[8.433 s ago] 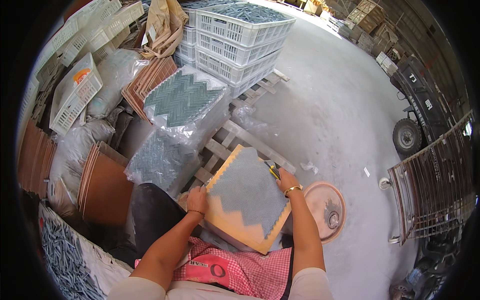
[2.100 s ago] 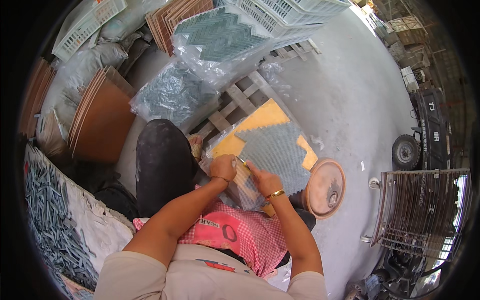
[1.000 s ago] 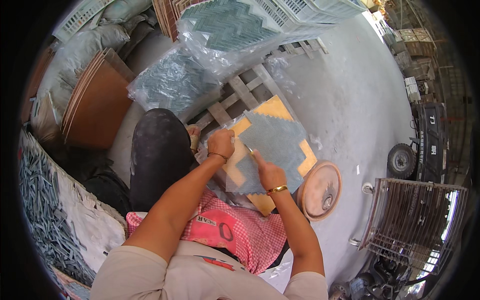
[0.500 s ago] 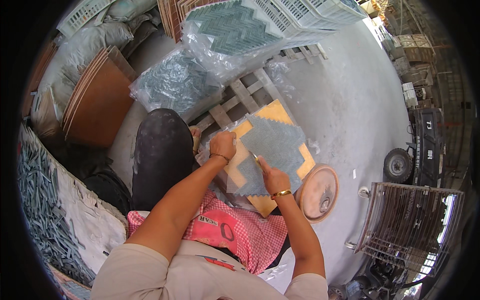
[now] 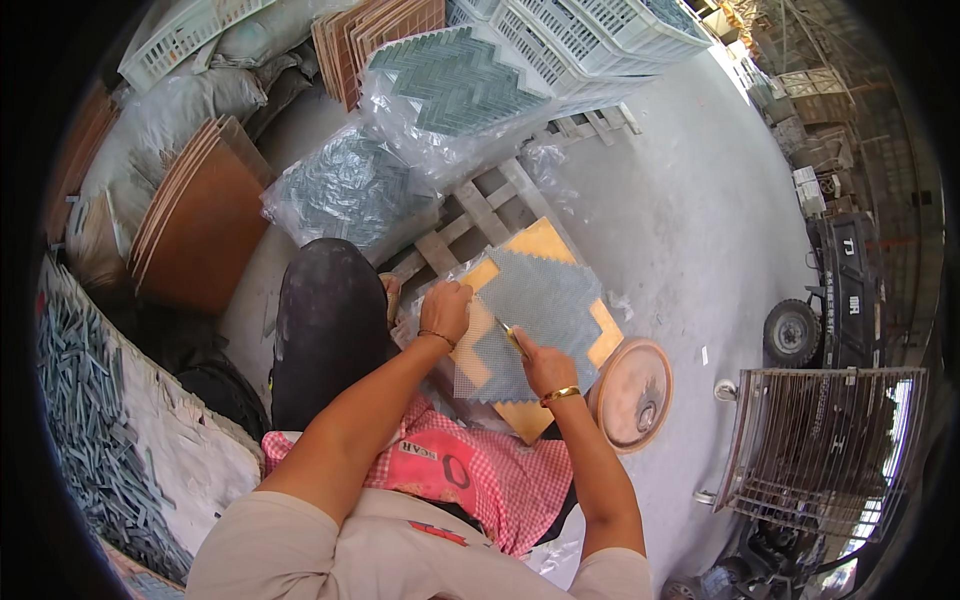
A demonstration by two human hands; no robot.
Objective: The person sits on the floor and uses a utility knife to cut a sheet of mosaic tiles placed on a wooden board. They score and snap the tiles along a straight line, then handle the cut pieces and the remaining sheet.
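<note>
Plainly, knife in right hand.

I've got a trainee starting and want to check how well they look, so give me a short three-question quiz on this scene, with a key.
1. Which hand holds the knife?
2. True or false: the round tan object is to the right of the yellow board.
3. Fill in: the green tiles on top of the plastic-wrapped stack form a ____ pattern.

Key:
1. The right hand.
2. True.
3. Zigzag.
</note>
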